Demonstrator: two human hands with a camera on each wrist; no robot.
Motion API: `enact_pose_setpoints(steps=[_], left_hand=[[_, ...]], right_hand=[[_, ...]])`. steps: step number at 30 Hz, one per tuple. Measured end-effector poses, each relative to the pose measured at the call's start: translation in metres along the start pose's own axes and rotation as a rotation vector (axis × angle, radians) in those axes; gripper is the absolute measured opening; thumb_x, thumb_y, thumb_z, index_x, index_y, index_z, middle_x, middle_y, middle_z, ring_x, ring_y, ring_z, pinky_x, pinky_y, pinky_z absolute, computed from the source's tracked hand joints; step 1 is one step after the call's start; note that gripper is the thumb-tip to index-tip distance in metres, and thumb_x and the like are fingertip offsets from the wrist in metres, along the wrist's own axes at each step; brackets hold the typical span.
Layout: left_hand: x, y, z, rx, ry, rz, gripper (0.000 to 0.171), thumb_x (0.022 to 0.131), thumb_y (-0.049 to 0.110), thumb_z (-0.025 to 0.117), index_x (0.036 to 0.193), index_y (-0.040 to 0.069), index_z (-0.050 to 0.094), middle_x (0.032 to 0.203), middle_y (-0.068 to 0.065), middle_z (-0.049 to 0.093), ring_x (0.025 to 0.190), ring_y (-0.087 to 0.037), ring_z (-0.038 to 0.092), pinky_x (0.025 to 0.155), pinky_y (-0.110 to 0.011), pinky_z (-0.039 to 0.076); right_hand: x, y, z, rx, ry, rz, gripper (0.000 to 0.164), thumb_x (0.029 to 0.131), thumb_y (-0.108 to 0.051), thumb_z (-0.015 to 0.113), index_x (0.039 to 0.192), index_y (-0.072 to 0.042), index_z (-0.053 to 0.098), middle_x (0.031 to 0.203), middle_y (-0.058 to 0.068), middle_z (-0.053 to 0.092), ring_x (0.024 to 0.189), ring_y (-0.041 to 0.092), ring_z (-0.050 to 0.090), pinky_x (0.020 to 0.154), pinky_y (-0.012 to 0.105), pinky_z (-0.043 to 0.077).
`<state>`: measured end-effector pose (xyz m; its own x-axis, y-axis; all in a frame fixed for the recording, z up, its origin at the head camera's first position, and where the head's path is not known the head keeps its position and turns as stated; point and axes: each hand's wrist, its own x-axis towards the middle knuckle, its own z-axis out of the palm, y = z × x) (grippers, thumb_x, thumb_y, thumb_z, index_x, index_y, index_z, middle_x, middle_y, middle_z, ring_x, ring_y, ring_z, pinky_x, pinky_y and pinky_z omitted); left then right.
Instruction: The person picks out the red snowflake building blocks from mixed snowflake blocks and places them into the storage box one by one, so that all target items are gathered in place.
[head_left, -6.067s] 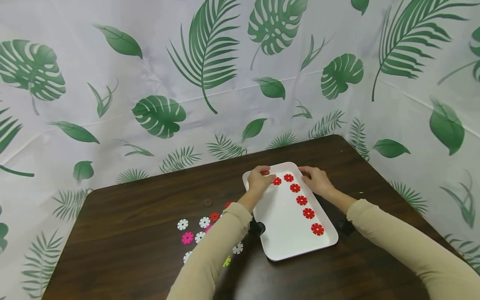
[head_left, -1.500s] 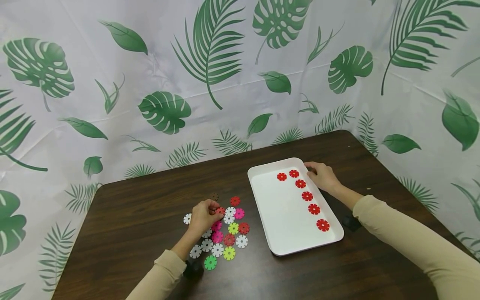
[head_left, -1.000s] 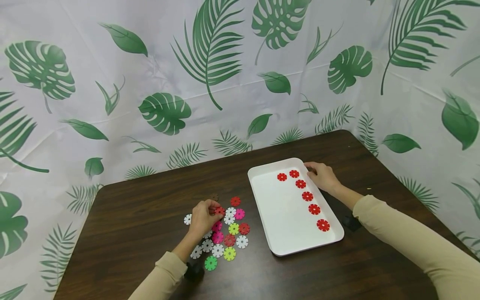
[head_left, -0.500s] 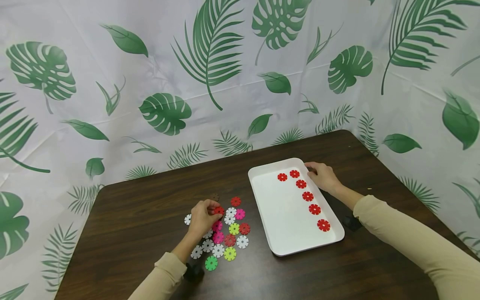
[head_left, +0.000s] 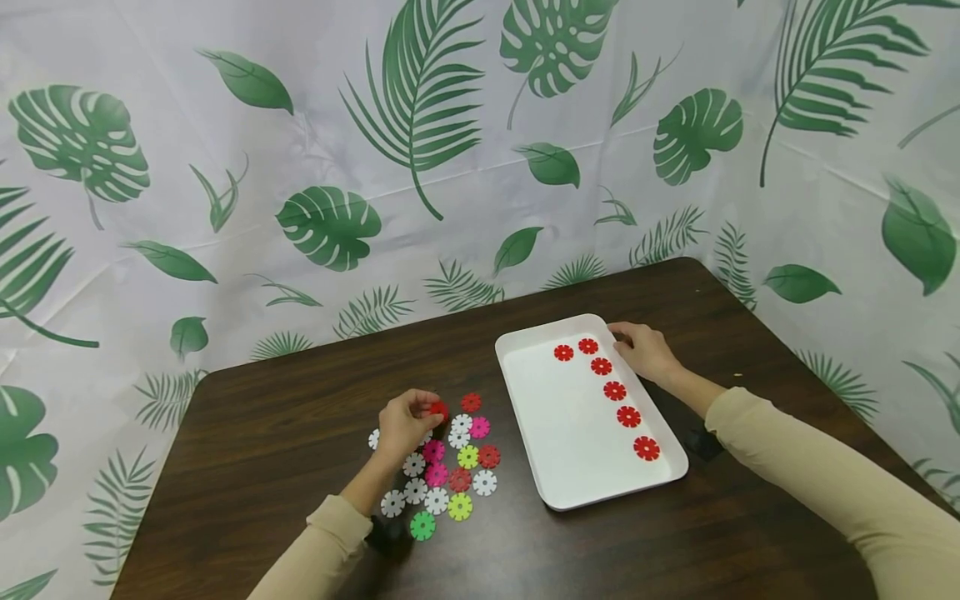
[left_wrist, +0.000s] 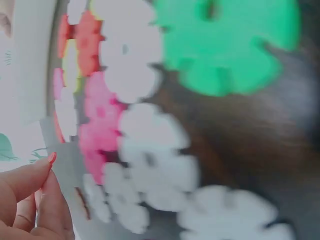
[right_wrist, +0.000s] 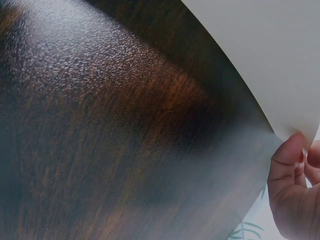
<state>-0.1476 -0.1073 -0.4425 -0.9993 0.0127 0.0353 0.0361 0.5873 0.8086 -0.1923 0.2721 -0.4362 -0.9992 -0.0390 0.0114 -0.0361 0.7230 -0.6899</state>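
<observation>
My left hand [head_left: 405, 425] pinches a red interlocking disc [head_left: 439, 409] between thumb and fingertips, just above the pile on the table. In the left wrist view that disc [left_wrist: 52, 158] shows only as a thin red edge at the fingertips. A shallow white tray [head_left: 558, 450] lies to the right with several red discs [head_left: 615, 391] in it, lined along its right side and far end. My right hand [head_left: 647, 352] grips the tray's right rim near the far corner; the right wrist view shows thumb and finger on the rim [right_wrist: 280, 112].
White, pink [head_left: 437, 475], yellow, red and green [head_left: 423, 525] notched discs lie loosely left of the tray, some overlapping. The dark wooden table [head_left: 262, 467] stands against a leaf-patterned cloth [head_left: 450, 167].
Six seconds ago my left hand was at a red disc inside the tray. It has since moved left to the pile and now raises another red disc slightly. My right hand stays put.
</observation>
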Motion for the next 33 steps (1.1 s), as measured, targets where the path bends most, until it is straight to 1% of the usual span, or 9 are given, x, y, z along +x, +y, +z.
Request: enact_pose_setpoints(steps=[3, 8, 12, 15, 21, 23, 27, 30, 33], left_hand=[[0.005, 0.010, 0.000, -0.064, -0.015, -0.050, 0.022, 0.079, 0.003, 0.074, 0.100, 0.004, 0.068, 0.092, -0.011, 0.066, 0.081, -0.018, 0.061, 0.069, -0.027, 0.052], [0.014, 0.030, 0.007, -0.214, -0.058, -0.090, 0.023, 0.080, 0.001, 0.072, 0.103, 0.003, 0.067, 0.094, -0.012, 0.065, 0.080, -0.013, 0.060, 0.071, -0.023, 0.051], [0.020, 0.051, 0.021, -0.371, -0.106, -0.096, 0.026, 0.081, -0.002, 0.070, 0.106, -0.003, 0.065, 0.096, -0.015, 0.064, 0.078, -0.010, 0.062, 0.071, -0.022, 0.053], [0.025, 0.068, 0.035, -0.451, -0.154, -0.112, 0.027, 0.081, -0.003, 0.069, 0.108, -0.005, 0.063, 0.095, -0.014, 0.062, 0.079, -0.010, 0.062, 0.073, -0.024, 0.054], [0.035, 0.099, 0.069, -0.530, -0.223, -0.175, 0.026, 0.081, -0.004, 0.069, 0.106, -0.003, 0.065, 0.087, -0.004, 0.057, 0.075, -0.009, 0.057, 0.083, -0.033, 0.054], [0.037, 0.106, 0.080, -0.559, -0.239, -0.214, 0.025, 0.080, -0.004, 0.069, 0.106, -0.003, 0.065, 0.084, -0.003, 0.056, 0.072, -0.009, 0.056, 0.083, -0.034, 0.054], [0.040, 0.117, 0.101, -0.607, -0.249, -0.279, 0.026, 0.080, -0.005, 0.069, 0.106, -0.004, 0.065, 0.080, -0.001, 0.054, 0.069, -0.009, 0.055, 0.079, -0.029, 0.055], [0.043, 0.121, 0.113, -0.603, -0.244, -0.295, 0.026, 0.079, -0.005, 0.069, 0.105, -0.004, 0.065, 0.080, -0.002, 0.055, 0.069, -0.009, 0.054, 0.075, -0.026, 0.055], [0.045, 0.123, 0.124, -0.560, -0.227, -0.303, 0.024, 0.079, -0.004, 0.071, 0.103, -0.003, 0.066, 0.079, -0.001, 0.057, 0.068, -0.008, 0.054, 0.074, -0.025, 0.055]], right_hand=[[0.000, 0.000, -0.001, 0.004, 0.000, 0.003, 0.041, 0.095, -0.004, 0.052, 0.134, 0.005, 0.045, 0.115, 0.028, 0.058, 0.081, 0.029, 0.060, 0.075, 0.040, 0.056], [0.000, 0.000, -0.002, 0.001, -0.003, 0.006, 0.041, 0.095, -0.004, 0.052, 0.134, 0.005, 0.045, 0.115, 0.029, 0.058, 0.081, 0.029, 0.059, 0.075, 0.041, 0.056], [0.000, 0.000, -0.002, 0.003, -0.004, 0.008, 0.041, 0.095, -0.004, 0.052, 0.134, 0.005, 0.044, 0.114, 0.029, 0.058, 0.081, 0.029, 0.059, 0.075, 0.040, 0.056], [0.000, 0.001, -0.002, 0.003, -0.003, 0.009, 0.041, 0.095, -0.004, 0.052, 0.134, 0.005, 0.044, 0.115, 0.028, 0.058, 0.080, 0.028, 0.059, 0.075, 0.039, 0.056], [0.000, -0.001, -0.002, 0.000, -0.006, 0.009, 0.040, 0.095, -0.004, 0.051, 0.134, 0.005, 0.045, 0.114, 0.029, 0.058, 0.077, 0.027, 0.059, 0.072, 0.037, 0.056], [0.000, -0.001, -0.002, -0.005, -0.006, 0.010, 0.040, 0.095, -0.004, 0.051, 0.134, 0.005, 0.045, 0.113, 0.028, 0.058, 0.077, 0.027, 0.058, 0.071, 0.036, 0.056], [0.001, -0.001, -0.001, -0.014, -0.003, 0.011, 0.040, 0.095, -0.005, 0.051, 0.134, 0.005, 0.046, 0.110, 0.027, 0.059, 0.077, 0.026, 0.058, 0.070, 0.035, 0.056], [0.001, -0.001, -0.001, -0.015, -0.001, 0.012, 0.039, 0.095, -0.004, 0.051, 0.133, 0.005, 0.046, 0.109, 0.027, 0.060, 0.076, 0.026, 0.057, 0.070, 0.035, 0.056], [0.001, -0.001, -0.001, -0.012, -0.001, 0.015, 0.039, 0.095, -0.005, 0.051, 0.133, 0.004, 0.046, 0.105, 0.026, 0.060, 0.075, 0.025, 0.057, 0.068, 0.034, 0.056]])
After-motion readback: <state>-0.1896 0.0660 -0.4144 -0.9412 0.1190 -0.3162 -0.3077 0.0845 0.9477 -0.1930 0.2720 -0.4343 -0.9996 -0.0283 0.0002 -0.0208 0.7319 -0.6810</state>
